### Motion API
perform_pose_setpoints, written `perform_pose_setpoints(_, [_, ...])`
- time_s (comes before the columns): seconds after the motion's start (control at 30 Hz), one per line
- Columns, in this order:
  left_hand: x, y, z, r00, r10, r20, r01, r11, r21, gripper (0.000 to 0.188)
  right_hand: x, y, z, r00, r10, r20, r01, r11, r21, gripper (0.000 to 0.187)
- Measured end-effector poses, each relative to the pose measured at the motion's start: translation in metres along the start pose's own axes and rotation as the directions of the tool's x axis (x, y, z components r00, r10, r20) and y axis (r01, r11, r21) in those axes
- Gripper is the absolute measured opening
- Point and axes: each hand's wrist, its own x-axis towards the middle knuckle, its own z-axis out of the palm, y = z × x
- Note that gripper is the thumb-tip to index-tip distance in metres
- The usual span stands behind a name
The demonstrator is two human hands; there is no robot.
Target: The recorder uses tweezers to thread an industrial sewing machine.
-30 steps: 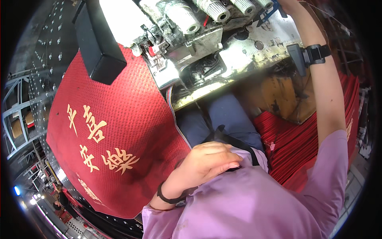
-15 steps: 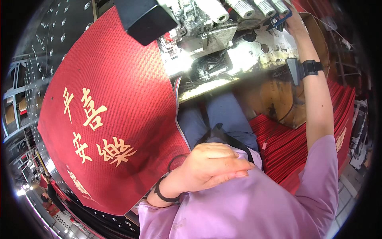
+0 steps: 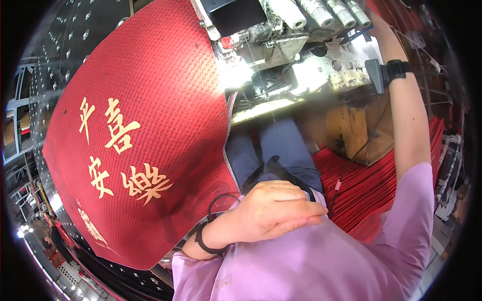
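A large red textured mat with gold characters lies across the left, its right edge trimmed with a pale binding. That edge runs beside a worn white sewing machine, whose lamp glares near the mat. My left hand rests against my shirt above my lap, fingers bent together, with nothing visible in it. At the top right my right hand is beside the machine, partly cut off from sight. Small dark thread snips jut from its fingers next to the ribbed white cylinders.
Below the machine's right end stands a brown cardboard box. A thick stack of red mats lies right of my legs. Along the far left runs a dark surface dotted with metal studs. A black box-shaped part hangs over the machine.
The machine has shifted slightly right in view and the mat a little up and left. My right hand and the snips sit slightly further right and lower. My left hand keeps its pose.
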Motion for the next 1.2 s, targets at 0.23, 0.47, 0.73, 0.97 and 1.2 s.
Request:
perform_pose_setpoints(0.23, [-0.001, 0.008, -0.016, 1.0, 0.014, 0.018, -0.015, 0.999, 0.038, 0.024, 0.008, 0.0, -0.007, 0.978, 0.119, 0.169, -0.138, 0.985, 0.103, 0.022])
perform_pose_setpoints(0.47, [0.005, 0.007, -0.023, 0.995, 0.081, -0.058, -0.083, 0.995, -0.045, 0.025, 0.037, 0.01, -0.032, 0.881, 0.113, -0.459, -0.17, 0.982, -0.084, 0.031])
perform_pose_setpoints(0.73, [0.003, 0.006, -0.014, 0.985, 0.094, -0.145, -0.106, 0.991, -0.078, 0.026, 0.029, 0.033, -0.094, 0.88, 0.068, -0.47, -0.162, 0.973, -0.163, 0.028])
perform_pose_setpoints(0.97, [-0.001, 0.002, -0.014, 0.986, 0.06, -0.155, -0.078, 0.991, -0.11, 0.025, -0.024, -0.01, -0.002, 0.876, 0.035, -0.481, -0.159, 0.963, -0.22, 0.025])
perform_pose_setpoints(1.2, [0.004, 0.007, -0.013, 0.99, 0.063, -0.13, -0.075, 0.993, -0.09, 0.024, -0.008, -0.002, -0.055, 0.868, -0.016, -0.496, -0.139, 0.952, -0.274, 0.024])
